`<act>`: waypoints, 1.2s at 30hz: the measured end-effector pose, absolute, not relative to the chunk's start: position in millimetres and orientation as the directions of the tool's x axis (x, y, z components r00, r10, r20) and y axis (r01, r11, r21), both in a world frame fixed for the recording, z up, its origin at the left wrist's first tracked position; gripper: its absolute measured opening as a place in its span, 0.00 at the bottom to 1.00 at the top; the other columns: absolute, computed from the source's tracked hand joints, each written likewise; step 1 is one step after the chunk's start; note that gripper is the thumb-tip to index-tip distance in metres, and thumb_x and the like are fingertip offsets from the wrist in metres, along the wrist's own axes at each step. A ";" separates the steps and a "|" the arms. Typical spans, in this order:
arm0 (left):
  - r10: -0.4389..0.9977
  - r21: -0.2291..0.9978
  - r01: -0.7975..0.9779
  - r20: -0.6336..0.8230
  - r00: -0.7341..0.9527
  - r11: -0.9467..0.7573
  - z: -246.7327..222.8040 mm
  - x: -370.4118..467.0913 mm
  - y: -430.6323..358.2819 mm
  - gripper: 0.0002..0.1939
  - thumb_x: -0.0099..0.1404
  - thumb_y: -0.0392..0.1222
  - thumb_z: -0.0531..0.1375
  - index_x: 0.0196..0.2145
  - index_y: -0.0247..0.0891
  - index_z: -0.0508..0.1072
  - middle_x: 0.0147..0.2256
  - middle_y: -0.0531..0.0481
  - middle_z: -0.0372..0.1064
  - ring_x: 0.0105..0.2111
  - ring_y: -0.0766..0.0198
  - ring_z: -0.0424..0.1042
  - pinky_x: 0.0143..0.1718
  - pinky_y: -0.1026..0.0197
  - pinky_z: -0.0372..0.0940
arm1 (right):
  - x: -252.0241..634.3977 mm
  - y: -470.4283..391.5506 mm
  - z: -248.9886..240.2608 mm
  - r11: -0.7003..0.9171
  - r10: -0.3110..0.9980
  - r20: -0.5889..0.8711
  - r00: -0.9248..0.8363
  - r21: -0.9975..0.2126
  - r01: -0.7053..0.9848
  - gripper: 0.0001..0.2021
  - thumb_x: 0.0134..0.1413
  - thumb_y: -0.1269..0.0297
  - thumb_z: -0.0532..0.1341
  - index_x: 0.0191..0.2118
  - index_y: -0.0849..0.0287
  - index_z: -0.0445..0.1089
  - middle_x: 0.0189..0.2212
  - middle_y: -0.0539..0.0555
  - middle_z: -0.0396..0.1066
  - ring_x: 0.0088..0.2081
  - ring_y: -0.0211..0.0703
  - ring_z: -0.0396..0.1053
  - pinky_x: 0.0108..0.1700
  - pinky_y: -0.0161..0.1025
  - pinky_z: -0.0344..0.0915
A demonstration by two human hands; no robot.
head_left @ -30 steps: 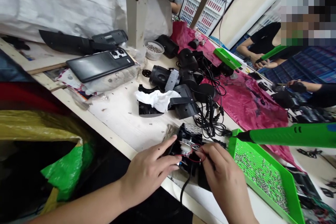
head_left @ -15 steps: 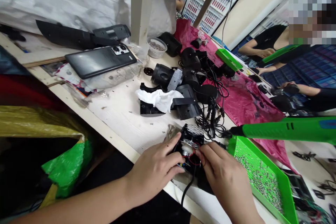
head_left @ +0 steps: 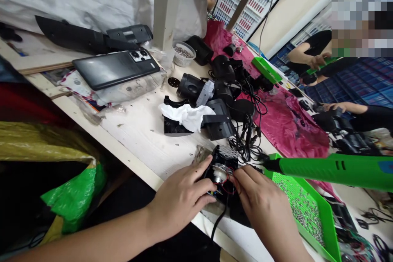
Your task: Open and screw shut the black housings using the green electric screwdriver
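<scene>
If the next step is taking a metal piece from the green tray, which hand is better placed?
Probably the right hand: it is beside the green tray, while the left hand is on the far side of the open black housing.

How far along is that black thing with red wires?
Partway, I think. The shiny metal-and-white part already sits inside the black plastic housing. The right hand is at the thin red wires; the left hand touches the housing. It's open, so closing it is probably left.
</scene>
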State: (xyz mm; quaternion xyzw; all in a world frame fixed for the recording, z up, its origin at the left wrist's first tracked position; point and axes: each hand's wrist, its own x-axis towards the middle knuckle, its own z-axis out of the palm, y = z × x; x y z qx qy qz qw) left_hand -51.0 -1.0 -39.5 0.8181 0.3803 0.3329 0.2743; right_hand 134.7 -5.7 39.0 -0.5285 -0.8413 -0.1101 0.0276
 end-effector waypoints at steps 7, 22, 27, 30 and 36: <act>0.807 0.689 0.457 0.338 0.485 -0.563 -38.7 -50.2 -3.0 0.03 0.62 0.38 0.64 0.34 0.41 0.73 0.63 0.40 0.58 0.42 0.52 0.76 0.39 0.49 0.74 | 132.9 -5.5 39.0 0.377 0.899 0.161 -0.408 0.191 0.906 0.19 0.68 0.61 0.44 0.26 0.54 0.62 0.19 0.47 0.64 0.18 0.40 0.66 0.21 0.37 0.51; 0.794 0.663 0.465 0.356 0.493 -0.586 -44.0 -48.7 -2.1 0.04 0.67 0.40 0.58 0.38 0.43 0.73 0.63 0.44 0.57 0.40 0.56 0.76 0.36 0.51 0.75 | 138.8 -12.6 24.7 0.261 0.952 0.157 -0.261 0.018 0.965 0.18 0.68 0.60 0.45 0.28 0.56 0.64 0.20 0.47 0.67 0.17 0.37 0.67 0.19 0.35 0.53; 0.784 0.639 0.479 0.360 0.506 -0.603 -43.1 -51.5 -3.4 0.07 0.69 0.41 0.56 0.40 0.43 0.73 0.63 0.45 0.58 0.44 0.55 0.75 0.39 0.52 0.74 | 143.5 -26.7 19.2 0.139 0.979 0.173 -0.105 -0.194 0.971 0.11 0.66 0.61 0.51 0.39 0.57 0.69 0.31 0.50 0.75 0.27 0.39 0.73 0.28 0.35 0.64; 0.773 0.617 0.480 0.392 0.499 -0.623 -41.3 -52.5 -3.2 0.07 0.69 0.42 0.55 0.40 0.43 0.73 0.62 0.44 0.59 0.44 0.54 0.75 0.38 0.51 0.75 | 152.6 -36.8 23.5 0.090 0.966 0.257 -0.022 -0.258 0.962 0.09 0.65 0.65 0.53 0.46 0.58 0.69 0.38 0.54 0.77 0.36 0.40 0.75 0.36 0.36 0.69; 0.750 0.597 0.460 0.463 0.472 -0.657 -38.2 -49.9 0.4 0.06 0.69 0.42 0.56 0.39 0.42 0.73 0.60 0.44 0.63 0.44 0.55 0.76 0.38 0.55 0.76 | 166.2 -54.3 19.9 -0.001 0.918 0.377 0.124 -0.309 0.951 0.08 0.64 0.68 0.54 0.44 0.59 0.70 0.35 0.54 0.75 0.36 0.40 0.73 0.38 0.38 0.69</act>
